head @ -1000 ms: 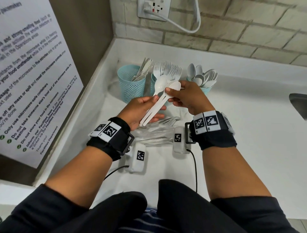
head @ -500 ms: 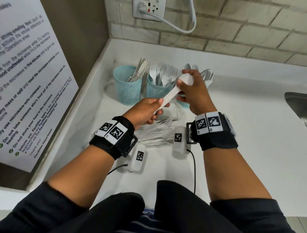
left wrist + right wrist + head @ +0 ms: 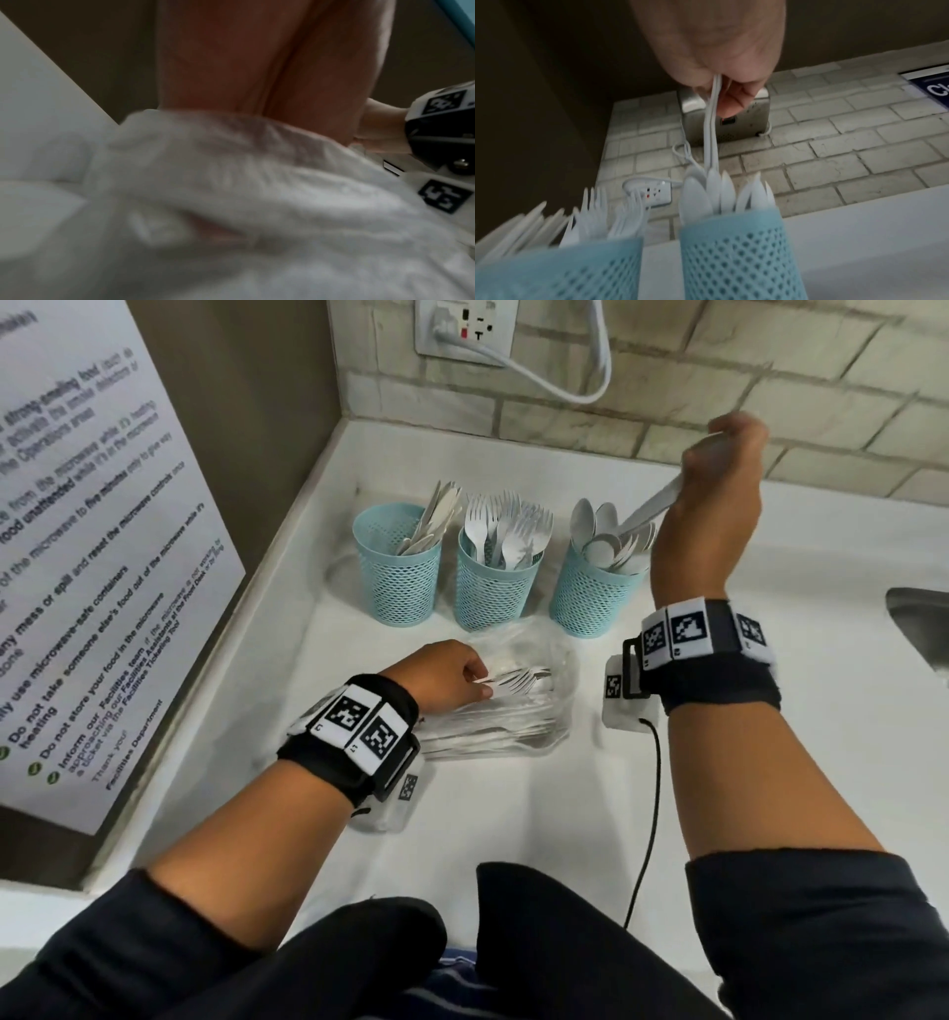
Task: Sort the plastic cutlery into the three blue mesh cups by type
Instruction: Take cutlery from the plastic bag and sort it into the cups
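Observation:
Three blue mesh cups stand in a row at the back of the white counter: the knife cup [image 3: 398,572], the fork cup [image 3: 493,593] and the spoon cup [image 3: 590,598]. My right hand [image 3: 724,449] is raised above the spoon cup and pinches white spoons [image 3: 652,503] at their upper end. Their lower ends reach down among the spoons in the cup [image 3: 739,259], and the pinched spoons [image 3: 712,125] hang straight below the fingers. My left hand [image 3: 452,677] is low on the clear bag of loose cutlery [image 3: 513,721] and pinches a fork [image 3: 518,677] by its handle. The left wrist view is blurred.
A notice board [image 3: 102,557] leans along the left wall. A wall socket [image 3: 464,328] with a white cable sits above the cups. A sink edge [image 3: 919,629] shows at the far right. A black cable [image 3: 652,814] crosses the counter near my body.
My right hand has lifted the spoons away from the left hand, over to the right and above the spoon cup. My left hand has dropped to the bag and taken hold of a fork.

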